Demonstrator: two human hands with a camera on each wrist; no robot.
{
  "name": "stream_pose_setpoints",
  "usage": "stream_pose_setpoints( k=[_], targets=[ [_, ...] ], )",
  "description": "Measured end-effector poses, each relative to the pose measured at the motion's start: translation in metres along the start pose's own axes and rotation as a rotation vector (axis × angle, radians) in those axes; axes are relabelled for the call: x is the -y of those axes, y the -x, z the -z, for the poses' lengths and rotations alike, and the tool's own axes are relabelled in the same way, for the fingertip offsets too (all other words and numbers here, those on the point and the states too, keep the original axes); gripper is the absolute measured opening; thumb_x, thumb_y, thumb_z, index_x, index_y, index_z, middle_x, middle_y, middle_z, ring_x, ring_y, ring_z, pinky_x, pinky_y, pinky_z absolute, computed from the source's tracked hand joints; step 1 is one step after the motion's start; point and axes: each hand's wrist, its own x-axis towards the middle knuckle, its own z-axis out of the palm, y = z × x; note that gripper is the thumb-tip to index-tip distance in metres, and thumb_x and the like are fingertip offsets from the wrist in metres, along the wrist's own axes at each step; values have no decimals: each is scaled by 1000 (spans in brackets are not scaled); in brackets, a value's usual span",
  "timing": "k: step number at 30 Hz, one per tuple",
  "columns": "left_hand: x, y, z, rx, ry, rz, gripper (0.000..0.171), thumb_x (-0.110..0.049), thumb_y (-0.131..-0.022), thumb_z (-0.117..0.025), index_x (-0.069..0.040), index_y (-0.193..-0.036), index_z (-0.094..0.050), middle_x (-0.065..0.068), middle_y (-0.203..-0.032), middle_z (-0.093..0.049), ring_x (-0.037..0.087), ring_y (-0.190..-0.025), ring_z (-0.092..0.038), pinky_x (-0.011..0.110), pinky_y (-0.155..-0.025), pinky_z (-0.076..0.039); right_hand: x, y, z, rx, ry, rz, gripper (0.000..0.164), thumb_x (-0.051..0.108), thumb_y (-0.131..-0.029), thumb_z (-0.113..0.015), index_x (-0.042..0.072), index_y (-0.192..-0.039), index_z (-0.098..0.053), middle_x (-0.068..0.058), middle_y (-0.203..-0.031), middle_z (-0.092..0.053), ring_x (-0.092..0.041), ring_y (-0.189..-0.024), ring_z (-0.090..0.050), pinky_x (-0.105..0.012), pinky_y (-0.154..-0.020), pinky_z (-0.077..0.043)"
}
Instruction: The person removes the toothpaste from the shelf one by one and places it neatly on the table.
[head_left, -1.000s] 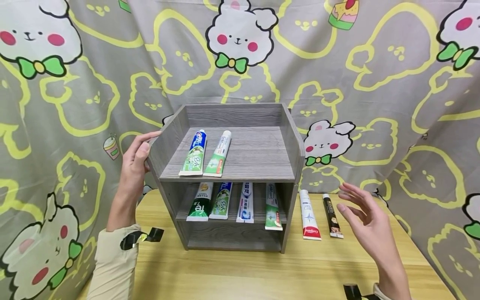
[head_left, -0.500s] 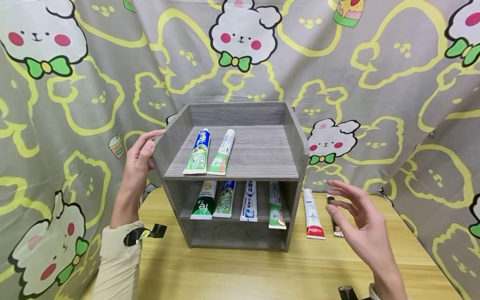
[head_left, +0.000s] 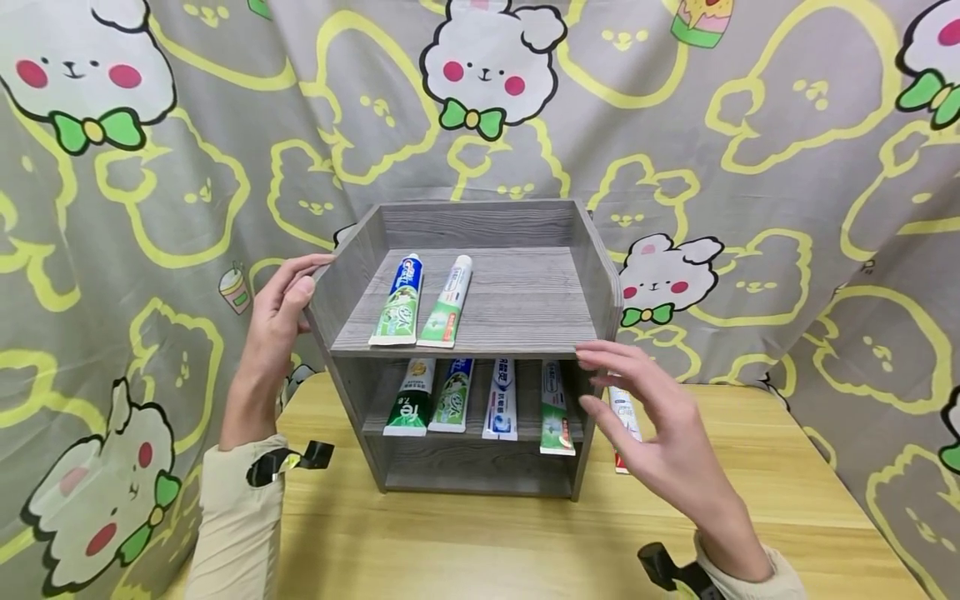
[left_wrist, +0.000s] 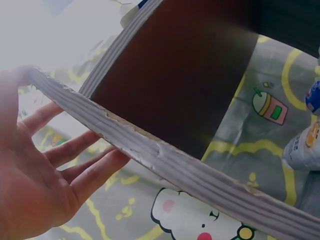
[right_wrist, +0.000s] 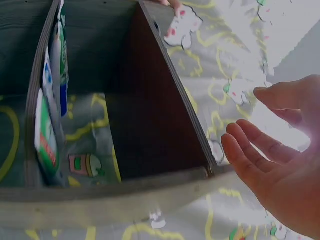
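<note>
1. The left hand (head_left: 279, 312) is up higher, thumb apart from its fingers.
2. The right hand (head_left: 652, 408) is lower, fingers bent a little.
3. The left arm (head_left: 238, 508) and right arm (head_left: 733, 533) reach forward.

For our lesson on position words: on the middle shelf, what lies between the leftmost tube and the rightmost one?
In the head view, a blue-and-green tube and, right of it, a white-and-blue tube.

Head view: from above, facing forward-down at shelf (head_left: 517, 292). Wrist views, two: close, tilted, sharing shelf interior.
</note>
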Motion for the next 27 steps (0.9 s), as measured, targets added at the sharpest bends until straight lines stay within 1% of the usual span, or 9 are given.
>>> stream_pose_setpoints(
  k=[2,5,9,12,14,16,18,22,27],
  targets=[
    [0,-1,0,-8,-41,4,39,-26,-106,-49,-10,-140,-61,9,-140,-58,22,-98,-60,26,-59,-57,-2,-5,-6,16,33,3,49,-18,-81,-71,-4,-128,-65,-22,-128,-64,-19,-116,-62,-27,-94,-53],
    [0,-4,-1,-18,-81,15,39,-28,-106,-49,-12,-139,-62,7,-144,-57,22,-101,-60,26,-61,-57,-11,-10,-14,35,50,-3,51,-15,-82,-73,1,-130,-66,-16,-130,-64,-22,-117,-62,-29,-95,-52],
    [-1,-6,-1,-33,-87,23,38,-28,-106,-51,-11,-137,-64,6,-142,-58,22,-99,-60,25,-60,-57,-26,-17,-25,57,63,-40,47,-10,-87,-73,7,-131,-67,-8,-134,-63,-21,-112,-65,-30,-95,-53],
    [-2,-5,-1,-46,-115,21,38,-28,-106,-51,-11,-136,-65,5,-142,-57,20,-96,-56,25,-57,-55,-33,-26,-34,72,61,-75,43,-4,-92,-72,11,-132,-67,-2,-136,-62,-20,-114,-65,-31,-96,-54],
    [-3,-5,-2,-47,-127,18,37,-27,-106,-50,-10,-136,-65,5,-143,-57,20,-94,-54,25,-55,-54,-37,-33,-40,82,65,-93,42,1,-94,-72,14,-134,-67,1,-136,-61,-19,-119,-63,-34,-98,-53],
    [-2,-6,-3,-45,-124,17,37,-27,-106,-50,-10,-136,-65,5,-143,-57,20,-91,-54,25,-54,-53,-39,-40,-45,95,85,-105,42,7,-95,-72,16,-136,-65,2,-137,-60,-19,-123,-59,-37,-99,-52],
    [-2,-7,-3,-43,-93,20,37,-25,-106,-51,-8,-135,-64,6,-142,-57,20,-91,-55,25,-55,-54,-41,-48,-50,107,120,-122,44,12,-96,-73,19,-138,-63,3,-137,-60,-19,-123,-58,-40,-99,-52],
    [0,-7,-2,-45,-59,27,37,-25,-105,-51,-7,-135,-64,5,-137,-56,21,-92,-57,25,-57,-55,-43,-64,-63,142,183,-167,48,21,-95,-75,20,-141,-60,1,-136,-59,-23,-117,-60,-43,-95,-52],
    [2,-5,-1,-50,-26,28,37,-23,-104,-50,-6,-134,-64,8,-130,-56,23,-93,-59,26,-58,-57,-46,-83,-79,207,217,-245,51,28,-97,-73,21,-144,-58,-3,-139,-56,-26,-114,-62,-43,-93,-52]
  ],
)
